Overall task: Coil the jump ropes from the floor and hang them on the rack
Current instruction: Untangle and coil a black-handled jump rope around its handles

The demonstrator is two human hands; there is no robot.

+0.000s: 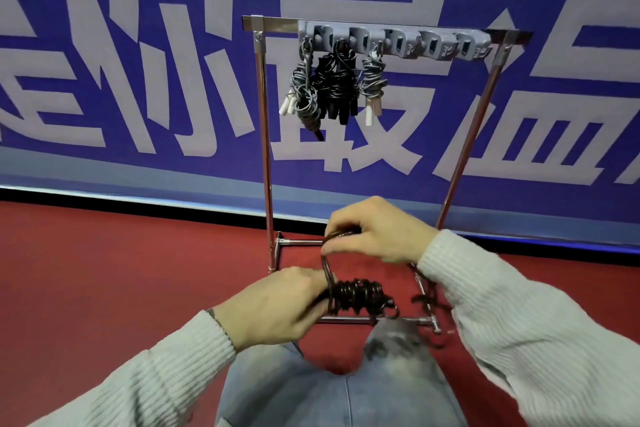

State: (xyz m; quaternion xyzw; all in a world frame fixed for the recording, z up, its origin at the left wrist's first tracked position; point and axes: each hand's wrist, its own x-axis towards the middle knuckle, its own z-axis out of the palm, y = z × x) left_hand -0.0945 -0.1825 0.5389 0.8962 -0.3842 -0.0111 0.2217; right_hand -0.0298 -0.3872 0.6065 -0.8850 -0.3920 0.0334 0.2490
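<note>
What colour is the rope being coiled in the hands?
Dark brown, nearly black rope, seen in the head view.

A red floor (104,270) meets a blue wall banner (138,55) with large pale characters, a black strip (138,196) along its base.

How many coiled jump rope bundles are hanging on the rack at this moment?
3, all at the left end of the grey hook strip: a grey bundle leftmost, a black bundle in the middle, a grey bundle on the right. The black one may hold more ropes.
</note>
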